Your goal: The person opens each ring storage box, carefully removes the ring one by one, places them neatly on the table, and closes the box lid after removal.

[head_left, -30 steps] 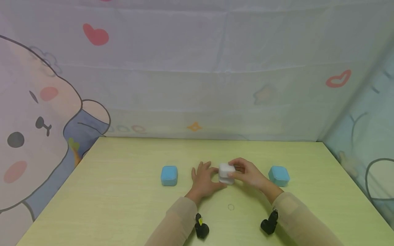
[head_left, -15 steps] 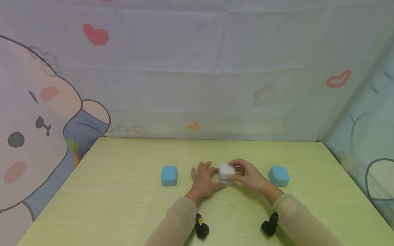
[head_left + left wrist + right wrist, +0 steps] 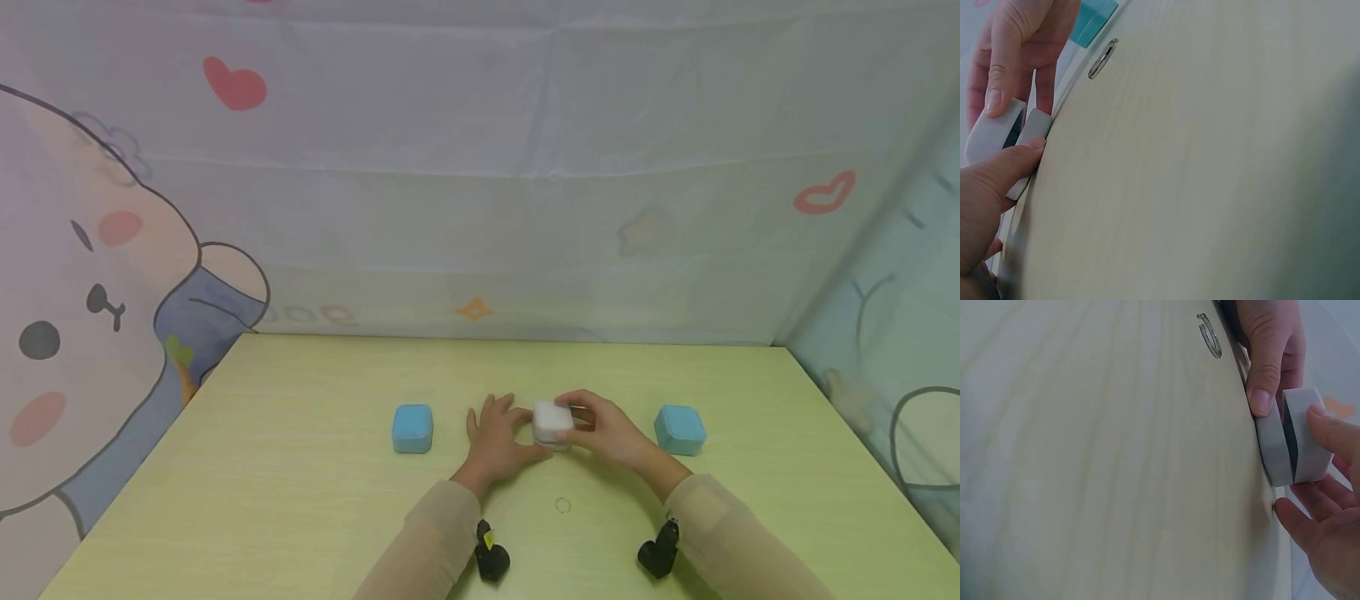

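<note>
Between my two hands, near the middle of the table, is a small white square box in two parts. Its base stands on the table, and my left hand grips it low with thumb and index finger. The other fingers of that hand are spread on the tabletop. My right hand holds the lid over the base, pinching it from the right side. Both wrist views show a narrow dark wedge between lid and base, so the lid is tilted. The box's inside is hidden.
One light blue rounded box sits left of my hands; another blue box is just behind my right wrist. A small ring mark lies on the pale yellow table. A printed curtain hangs behind the table.
My right hand has come down slightly with the lid, and the gap above the base has narrowed. My left hand and both blue boxes stay where they were.
</note>
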`<state>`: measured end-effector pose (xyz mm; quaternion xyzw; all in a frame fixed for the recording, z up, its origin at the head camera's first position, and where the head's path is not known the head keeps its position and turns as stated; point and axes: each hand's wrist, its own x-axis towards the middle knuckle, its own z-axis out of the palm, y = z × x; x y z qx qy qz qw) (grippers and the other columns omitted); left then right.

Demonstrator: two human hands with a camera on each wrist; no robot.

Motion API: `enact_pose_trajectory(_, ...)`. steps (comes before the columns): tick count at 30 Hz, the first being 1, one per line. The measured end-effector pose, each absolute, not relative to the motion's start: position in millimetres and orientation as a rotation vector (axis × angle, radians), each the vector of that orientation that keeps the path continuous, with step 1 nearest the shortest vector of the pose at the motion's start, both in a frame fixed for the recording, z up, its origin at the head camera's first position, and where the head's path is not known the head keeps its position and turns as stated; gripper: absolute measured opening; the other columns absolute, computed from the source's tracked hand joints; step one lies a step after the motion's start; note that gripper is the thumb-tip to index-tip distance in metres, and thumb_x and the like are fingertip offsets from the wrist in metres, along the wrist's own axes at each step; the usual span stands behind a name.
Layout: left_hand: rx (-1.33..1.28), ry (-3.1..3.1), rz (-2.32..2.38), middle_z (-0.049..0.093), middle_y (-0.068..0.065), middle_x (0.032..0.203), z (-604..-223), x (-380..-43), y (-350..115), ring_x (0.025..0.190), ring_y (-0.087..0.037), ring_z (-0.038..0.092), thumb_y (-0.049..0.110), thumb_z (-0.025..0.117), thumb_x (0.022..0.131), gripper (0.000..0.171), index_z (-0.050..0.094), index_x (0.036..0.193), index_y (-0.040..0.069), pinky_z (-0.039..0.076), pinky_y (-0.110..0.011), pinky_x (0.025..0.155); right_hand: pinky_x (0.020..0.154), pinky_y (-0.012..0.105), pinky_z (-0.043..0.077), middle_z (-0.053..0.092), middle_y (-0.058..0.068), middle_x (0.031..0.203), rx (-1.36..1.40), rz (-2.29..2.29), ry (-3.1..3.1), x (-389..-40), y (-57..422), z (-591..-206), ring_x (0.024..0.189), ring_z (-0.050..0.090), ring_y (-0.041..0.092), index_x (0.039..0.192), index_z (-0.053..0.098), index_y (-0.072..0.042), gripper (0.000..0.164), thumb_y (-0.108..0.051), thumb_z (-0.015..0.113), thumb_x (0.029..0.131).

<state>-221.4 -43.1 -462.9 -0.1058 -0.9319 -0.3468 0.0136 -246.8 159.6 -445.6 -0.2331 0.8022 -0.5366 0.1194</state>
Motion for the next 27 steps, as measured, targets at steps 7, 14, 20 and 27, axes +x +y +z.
enact_pose_trajectory(7, -0.324, -2.908, -1.062, 0.036, -0.015, 0.148, -462.6, -221.4, -42.5, 0.143, -0.041, 0.016, 0.044, 0.075, 0.076, 0.056, 0.062, 0.121, 0.014, 0.002, -0.065, 0.111, 0.098, 0.047, 0.047, 0.044, 0.024, 0.14, -0.674, -1.531, 2.368, -245.6, 159.8, -444.9, 0.129, 0.044, 0.043, 0.134, 0.046, 0.002, 0.056, -0.014, 0.07, 0.085)
enact_pose_trajectory(14, -0.315, -2.923, -1.052, 0.035, -0.014, 0.149, -462.8, -222.6, -42.0, 0.144, -0.04, 0.015, 0.046, 0.074, 0.076, 0.057, 0.062, 0.122, 0.015, 0.002, -0.064, 0.112, 0.099, 0.048, 0.045, 0.044, 0.026, 0.139, -0.728, -1.504, 2.389, -246.1, 159.6, -444.1, 0.128, 0.045, 0.043, 0.135, 0.044, 0.007, 0.06, -0.013, 0.07, 0.085)
enact_pose_trajectory(20, -0.322, -2.919, -1.054, 0.036, -0.015, 0.149, -463.8, -222.6, -42.2, 0.143, -0.041, 0.016, 0.045, 0.075, 0.076, 0.056, 0.062, 0.121, 0.014, 0.002, -0.065, 0.111, 0.1, 0.049, 0.044, 0.044, 0.025, 0.139, -0.721, -1.497, 2.388, -246.1, 159.8, -445.1, 0.128, 0.045, 0.043, 0.135, 0.045, 0.006, 0.06, -0.014, 0.071, 0.084)
enact_pose_trajectory(27, -0.322, -2.92, -1.058, 0.036, -0.015, 0.149, -463.7, -223.1, -42.7, 0.143, -0.041, 0.016, 0.045, 0.075, 0.076, 0.057, 0.062, 0.122, 0.015, 0.002, -0.065, 0.111, 0.1, 0.05, 0.043, 0.045, 0.025, 0.138, -0.696, -1.495, 2.39, -245.8, 159.5, -444.1, 0.127, 0.046, 0.043, 0.135, 0.046, 0.005, 0.061, -0.014, 0.072, 0.083)
